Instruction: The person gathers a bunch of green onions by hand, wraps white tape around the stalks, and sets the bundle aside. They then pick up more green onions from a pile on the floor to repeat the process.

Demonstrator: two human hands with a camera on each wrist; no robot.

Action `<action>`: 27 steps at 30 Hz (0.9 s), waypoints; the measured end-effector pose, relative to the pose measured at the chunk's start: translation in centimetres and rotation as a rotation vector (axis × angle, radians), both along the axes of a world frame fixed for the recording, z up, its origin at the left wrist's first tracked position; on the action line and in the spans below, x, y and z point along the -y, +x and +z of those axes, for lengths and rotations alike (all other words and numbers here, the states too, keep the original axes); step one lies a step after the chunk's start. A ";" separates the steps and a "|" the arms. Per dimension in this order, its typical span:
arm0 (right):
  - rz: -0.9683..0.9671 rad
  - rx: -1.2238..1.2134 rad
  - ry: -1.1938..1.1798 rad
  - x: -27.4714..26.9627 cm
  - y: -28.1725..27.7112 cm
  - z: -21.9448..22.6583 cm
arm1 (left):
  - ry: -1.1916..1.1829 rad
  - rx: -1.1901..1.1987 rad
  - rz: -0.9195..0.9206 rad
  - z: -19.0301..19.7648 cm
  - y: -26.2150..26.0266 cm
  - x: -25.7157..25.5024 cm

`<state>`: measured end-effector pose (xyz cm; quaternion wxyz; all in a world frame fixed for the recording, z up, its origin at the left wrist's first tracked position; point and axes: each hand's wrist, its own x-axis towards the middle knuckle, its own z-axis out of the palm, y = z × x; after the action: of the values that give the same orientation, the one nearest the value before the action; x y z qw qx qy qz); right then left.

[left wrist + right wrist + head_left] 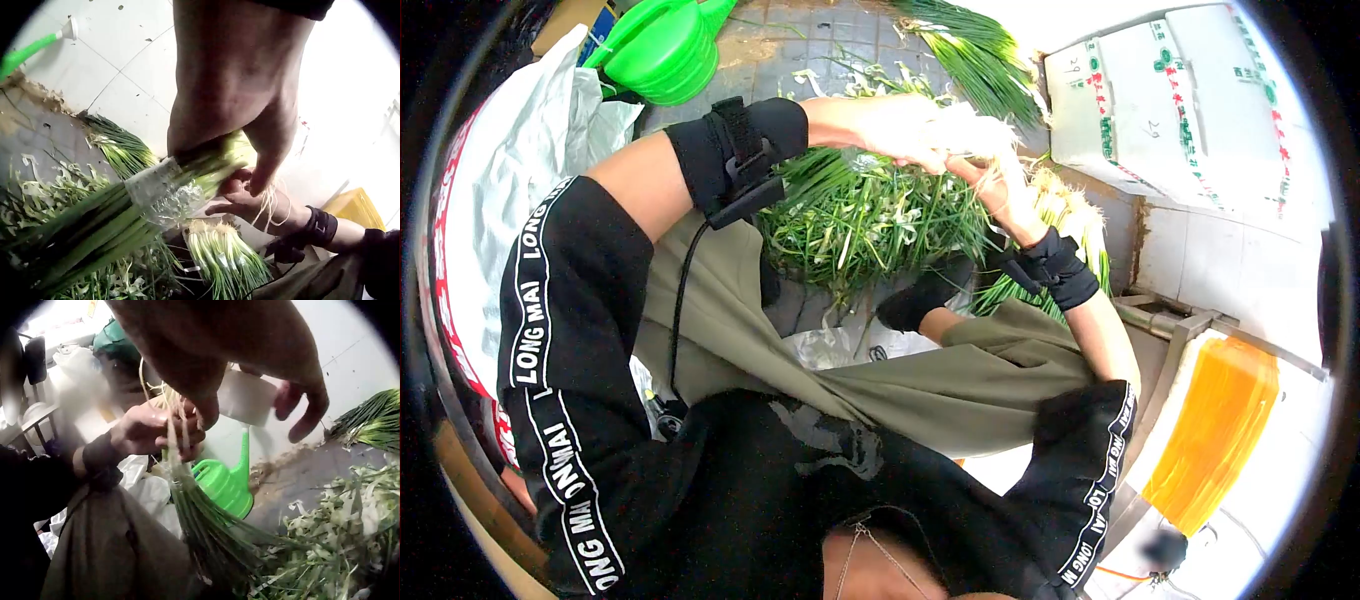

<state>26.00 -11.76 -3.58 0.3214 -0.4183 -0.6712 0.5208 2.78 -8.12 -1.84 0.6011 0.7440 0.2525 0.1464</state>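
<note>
My left hand grips a bundle of scallions near its white root end, the green leaves hanging away. Clear tape wraps round the stalks below that hand in the left wrist view. Close beside the roots is my right hand, its fingers near the left hand's. The right wrist view shows a whitish roll of tape held between the right thumb and fingers. Stringy roots dangle past the right hand. Beneath both hands lies a heap of loose scallion leaves.
More scallions lie in a stack at the back and another at right. A green watering can stands back left, beside a white sack. White foam boxes line the right wall, above a yellow panel.
</note>
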 end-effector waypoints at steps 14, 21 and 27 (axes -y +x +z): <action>-0.241 0.725 0.757 3.5 -2.2 7.3 | 0.532 -0.204 0.354 -2.6 3.3 0.9; -0.067 0.171 -0.042 -0.3 -0.5 9.1 | 0.417 -0.244 0.021 0.3 3.9 1.5; 0.427 0.063 -0.059 -2.5 0.4 9.2 | 0.635 0.022 -0.218 -1.7 2.9 2.0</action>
<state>26.35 -9.30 5.66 0.1702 -0.2920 -0.7388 0.5830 5.73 -10.08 -3.57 0.3539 0.9151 0.1068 0.1608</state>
